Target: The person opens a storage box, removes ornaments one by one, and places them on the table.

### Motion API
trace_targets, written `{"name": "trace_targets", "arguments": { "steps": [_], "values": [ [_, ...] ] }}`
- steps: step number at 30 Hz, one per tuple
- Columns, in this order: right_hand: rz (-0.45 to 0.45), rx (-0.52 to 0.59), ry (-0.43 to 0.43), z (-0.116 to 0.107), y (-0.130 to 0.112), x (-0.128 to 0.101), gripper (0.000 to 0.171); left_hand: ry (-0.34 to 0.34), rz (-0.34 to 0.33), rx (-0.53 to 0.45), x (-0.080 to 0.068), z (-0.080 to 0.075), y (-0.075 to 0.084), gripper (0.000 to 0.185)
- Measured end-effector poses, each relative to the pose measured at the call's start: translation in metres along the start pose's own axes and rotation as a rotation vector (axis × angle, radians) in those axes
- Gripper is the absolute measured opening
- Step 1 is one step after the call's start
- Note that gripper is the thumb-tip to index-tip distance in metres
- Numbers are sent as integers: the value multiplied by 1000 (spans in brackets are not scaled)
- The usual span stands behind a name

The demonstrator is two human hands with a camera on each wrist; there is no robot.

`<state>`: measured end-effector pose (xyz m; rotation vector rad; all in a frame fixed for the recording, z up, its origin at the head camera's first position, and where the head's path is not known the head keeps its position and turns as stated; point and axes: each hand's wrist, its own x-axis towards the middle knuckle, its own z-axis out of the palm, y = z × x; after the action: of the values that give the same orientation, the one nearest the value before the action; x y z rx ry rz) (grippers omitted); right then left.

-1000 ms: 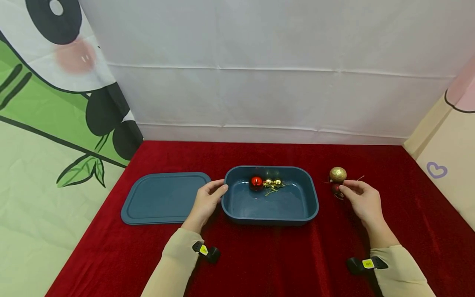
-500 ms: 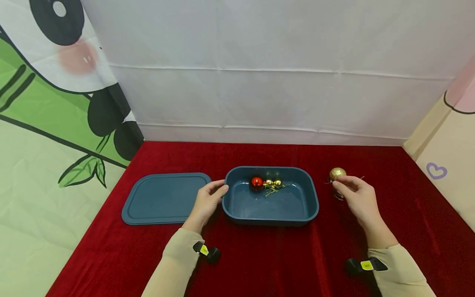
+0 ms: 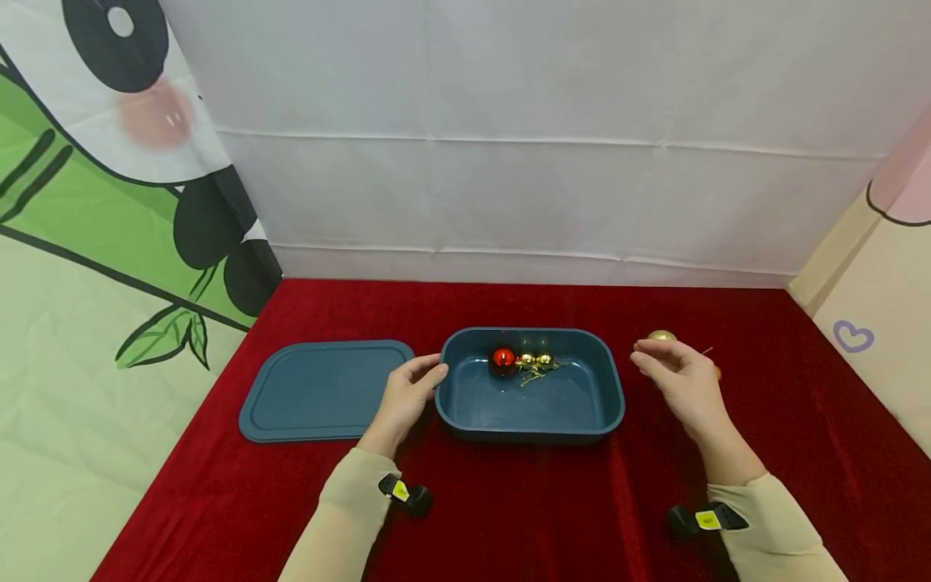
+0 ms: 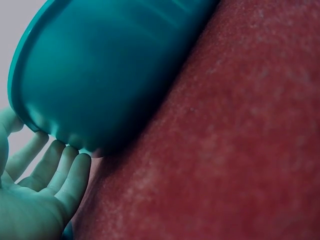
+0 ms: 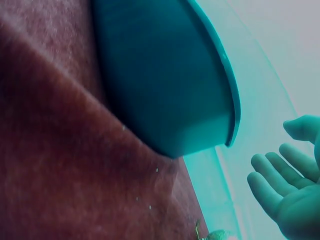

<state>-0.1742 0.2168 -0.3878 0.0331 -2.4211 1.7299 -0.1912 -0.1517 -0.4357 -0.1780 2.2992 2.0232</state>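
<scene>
A blue-grey storage container [image 3: 527,416] sits mid-table with a shiny red bauble [image 3: 503,358] and a small gold bauble cluster [image 3: 534,360] inside. My left hand [image 3: 403,396] pinches its left rim, thumb at the edge; in the left wrist view its fingers [image 4: 75,180] touch the outer wall. To the right of the container, my right hand [image 3: 680,388] has its thumb near its fingers, over the spot with the glittery gold bauble [image 3: 662,335]. In the right wrist view the fingers [image 5: 265,192] are loosely bent, with nothing showing between them. The dark red bauble is hidden.
The matching flat lid [image 3: 320,388] lies left of the container, partly behind my left hand. A red velvet cloth [image 3: 531,501] covers the table. A white fabric backdrop [image 3: 538,202] rises behind it, with printed cloth at both sides.
My right hand has moved left and slightly up, covering the dark red bauble's place and much of the gold one. My left hand, the container and its contents stay put.
</scene>
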Motion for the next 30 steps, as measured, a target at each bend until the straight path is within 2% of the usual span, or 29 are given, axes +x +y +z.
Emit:
{"name": "trace_targets", "arguments": {
  "steps": [10,14,19,30],
  "values": [
    [-52,-57,-37,15,-9,2,38,3,-8,-3,0,0,-1,37],
    [-65,-47,-58,22,-13,4,37,7,11,-15,1,2,-2,38],
    [-63,-44,-100,32,-19,7,37,8,31,-22,2,2,-3,39],
    [-74,-35,-210,56,-21,11,35,5,23,-34,2,2,-3,39]
  ]
}}
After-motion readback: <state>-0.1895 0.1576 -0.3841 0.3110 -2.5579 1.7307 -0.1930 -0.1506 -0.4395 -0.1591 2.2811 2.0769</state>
